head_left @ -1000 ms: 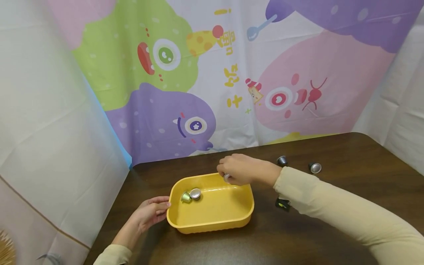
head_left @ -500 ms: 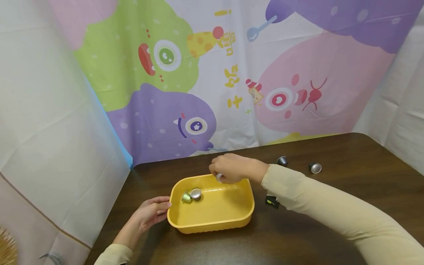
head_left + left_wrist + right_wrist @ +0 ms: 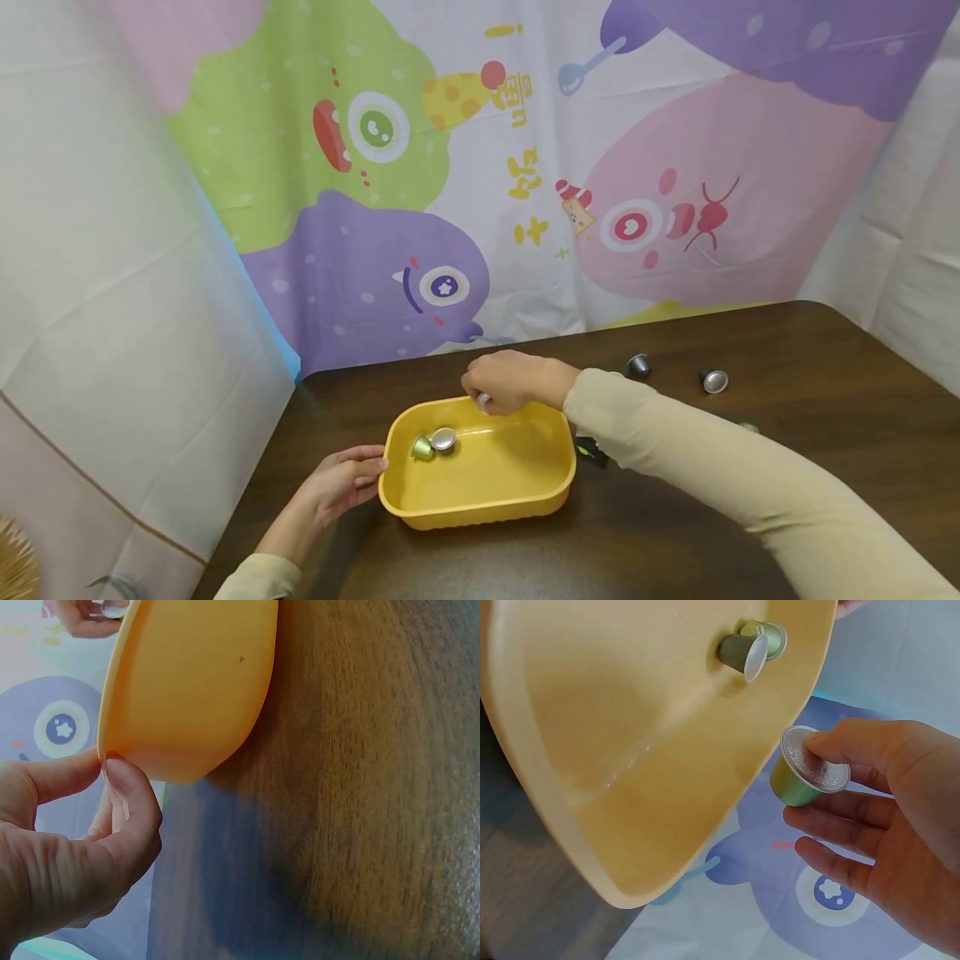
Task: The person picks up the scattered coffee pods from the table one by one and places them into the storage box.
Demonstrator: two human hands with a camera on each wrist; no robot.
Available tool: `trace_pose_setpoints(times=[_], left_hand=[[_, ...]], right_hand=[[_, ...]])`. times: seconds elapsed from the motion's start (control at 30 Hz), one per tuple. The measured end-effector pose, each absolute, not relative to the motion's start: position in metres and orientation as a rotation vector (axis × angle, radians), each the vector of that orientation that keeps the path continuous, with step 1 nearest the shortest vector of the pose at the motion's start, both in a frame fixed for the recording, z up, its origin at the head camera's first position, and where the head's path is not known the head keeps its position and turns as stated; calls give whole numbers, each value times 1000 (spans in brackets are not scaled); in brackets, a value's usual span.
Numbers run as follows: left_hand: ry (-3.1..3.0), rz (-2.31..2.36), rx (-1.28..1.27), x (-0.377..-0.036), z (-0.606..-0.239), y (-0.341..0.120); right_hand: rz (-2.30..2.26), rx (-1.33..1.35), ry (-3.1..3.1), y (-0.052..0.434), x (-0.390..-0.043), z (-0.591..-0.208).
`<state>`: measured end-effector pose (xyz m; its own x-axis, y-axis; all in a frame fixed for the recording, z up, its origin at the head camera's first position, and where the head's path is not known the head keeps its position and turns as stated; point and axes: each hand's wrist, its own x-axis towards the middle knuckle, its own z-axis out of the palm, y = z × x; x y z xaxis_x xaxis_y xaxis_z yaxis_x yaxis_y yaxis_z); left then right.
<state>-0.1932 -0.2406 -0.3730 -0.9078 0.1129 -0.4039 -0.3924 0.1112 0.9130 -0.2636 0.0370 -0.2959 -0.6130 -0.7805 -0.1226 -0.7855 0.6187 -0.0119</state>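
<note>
Over the far rim of the yellow plastic rectangular tub (image 3: 480, 492), the right hand (image 3: 510, 383) is pinching a small green foil-topped coffee capsule (image 3: 804, 771) in a closed fingertip grip. The left hand (image 3: 337, 483) is pinching the tub's near-left rim. Two more capsules (image 3: 433, 442) are lying inside on the dark wooden tabletop (image 3: 787, 350).

Two capsules (image 3: 433, 442) in the tub (image 3: 487, 500) on the table (image 3: 825, 350); two more capsules (image 3: 675, 372) to its right.
</note>
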Motion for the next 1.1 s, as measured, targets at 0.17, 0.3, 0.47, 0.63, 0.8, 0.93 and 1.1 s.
trace_pose_setpoints(times=[0.17, 0.3, 0.47, 0.63, 0.8, 0.93, 1.1], left_hand=[[2021, 1853, -269, -193, -373, -241], [2028, 1845, -269, -194, -373, -241], [2029, 1848, -277, -194, -373, -241], [2035, 1846, -263, -193, -374, -240], [2035, 1850, -255, -191, -375, -239], [2046, 1842, -273, -191, -374, -240], [2061, 1829, -301, -191, -372, -241]], right_hand=[[80, -1339, 2703, 28, -267, -295], [90, -1350, 2695, 20, -269, -296], [147, -1357, 2675, 9, -269, -300], [182, -1362, 2647, 1, -268, -304], [198, -1335, 2612, -6, -267, -311], [224, -1316, 2567, -10, -266, -319], [285, -1290, 2556, -15, -266, -326]])
